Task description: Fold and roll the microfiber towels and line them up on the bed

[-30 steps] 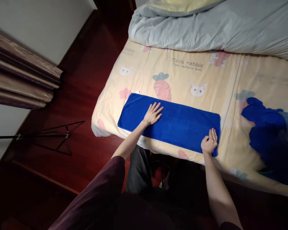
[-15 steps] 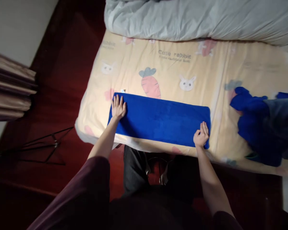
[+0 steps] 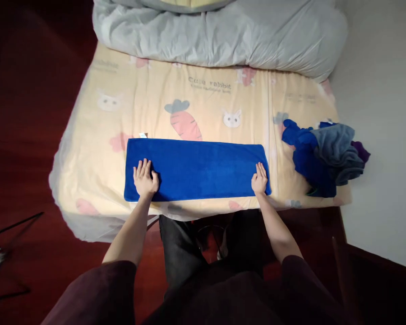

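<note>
A long blue towel (image 3: 199, 168), folded into a narrow strip, lies flat across the near part of a bed with a cream cartoon-print sheet (image 3: 155, 108). My left hand (image 3: 145, 178) rests palm down on the towel's near left corner, fingers spread. My right hand (image 3: 259, 178) lies flat on the near right corner, fingers together. Neither hand grips the cloth.
A pile of blue, grey and purple cloths (image 3: 325, 153) sits at the bed's right edge by a white wall (image 3: 382, 135). A rolled grey duvet (image 3: 219, 31) fills the far side. Dark red wooden floor (image 3: 23, 135) lies left, with a black stand's legs (image 3: 3, 253).
My left hand slid from the towel's middle to its left end, then to the near left corner. The right hand uncurled and now lies flat. The view swung rightward.
</note>
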Demonstrator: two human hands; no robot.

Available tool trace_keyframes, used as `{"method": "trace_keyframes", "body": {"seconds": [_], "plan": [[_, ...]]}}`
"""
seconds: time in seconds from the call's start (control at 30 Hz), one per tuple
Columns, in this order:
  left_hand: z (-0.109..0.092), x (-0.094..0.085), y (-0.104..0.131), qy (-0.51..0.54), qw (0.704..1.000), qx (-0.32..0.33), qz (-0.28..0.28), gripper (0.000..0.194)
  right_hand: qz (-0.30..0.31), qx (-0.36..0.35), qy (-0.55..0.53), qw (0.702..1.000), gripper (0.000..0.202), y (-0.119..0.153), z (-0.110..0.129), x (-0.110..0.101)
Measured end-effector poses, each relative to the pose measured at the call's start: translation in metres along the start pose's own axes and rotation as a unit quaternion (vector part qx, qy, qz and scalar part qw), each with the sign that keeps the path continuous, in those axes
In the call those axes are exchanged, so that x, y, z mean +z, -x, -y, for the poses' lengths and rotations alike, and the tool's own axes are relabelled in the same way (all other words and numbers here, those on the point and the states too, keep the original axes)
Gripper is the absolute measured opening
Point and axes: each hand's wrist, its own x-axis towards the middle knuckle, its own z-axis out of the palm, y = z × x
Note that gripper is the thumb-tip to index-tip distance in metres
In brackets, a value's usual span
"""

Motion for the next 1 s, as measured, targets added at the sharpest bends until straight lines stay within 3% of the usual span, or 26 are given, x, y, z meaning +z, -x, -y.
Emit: {"method": "trace_keyframes", "body": {"seconds": [0.07, 0.13, 0.2, 0.3, 0.37, 0.4, 0.43, 0.5, 0.67, 0.77, 0.87, 1.0], "plan": [[0.002, 0.001, 0.001, 0.008, 1.000, 0.000, -0.003, 0.061, 0.012, 0.014, -0.012, 1.000, 0.057, 0.000, 0.026, 0.006], [0.004, 0.002, 0.002, 0.016, 1.000, -0.001, -0.004, 0.062, 0.022, -0.003, -0.038, 0.999, 0.056, 0.003, 0.073, 0.024], [0.006, 0.003, 0.002, 0.025, 1.000, 0.000, -0.001, 0.064, 0.076, -0.081, -0.083, 0.990, 0.056, 0.007, 0.136, 0.053], [0.008, 0.003, 0.002, 0.028, 1.000, 0.002, 0.000, 0.064, 0.183, -0.204, -0.127, 0.953, 0.055, 0.010, 0.227, 0.099], [0.008, 0.003, 0.002, 0.025, 1.000, 0.003, -0.002, 0.064, 0.228, -0.253, -0.136, 0.930, 0.055, 0.004, 0.258, 0.119], [0.008, 0.003, 0.002, 0.023, 1.000, 0.002, -0.003, 0.064, 0.243, -0.265, -0.133, 0.924, 0.055, -0.001, 0.260, 0.123], [0.007, 0.003, 0.002, 0.019, 1.000, -0.001, -0.004, 0.065, 0.251, -0.267, -0.128, 0.922, 0.054, -0.009, 0.253, 0.124], [0.006, 0.003, 0.002, 0.007, 1.000, -0.011, -0.007, 0.066, 0.250, -0.248, -0.116, 0.929, 0.054, -0.029, 0.214, 0.111], [0.004, 0.002, 0.003, -0.030, 0.999, -0.010, -0.004, 0.064, 0.140, -0.096, -0.064, 0.983, 0.054, -0.080, 0.061, 0.041], [0.002, 0.002, 0.004, -0.050, 0.999, 0.003, -0.009, 0.062, 0.110, -0.071, -0.011, 0.991, 0.056, -0.097, -0.004, 0.010], [-0.001, 0.001, 0.004, -0.064, 0.998, 0.004, -0.007, 0.062, 0.103, -0.073, 0.033, 0.991, 0.058, -0.103, -0.030, 0.002], [-0.004, 0.002, 0.003, -0.068, 0.998, 0.000, -0.005, 0.060, 0.110, -0.067, 0.073, 0.989, 0.061, -0.107, -0.031, 0.006]]}}
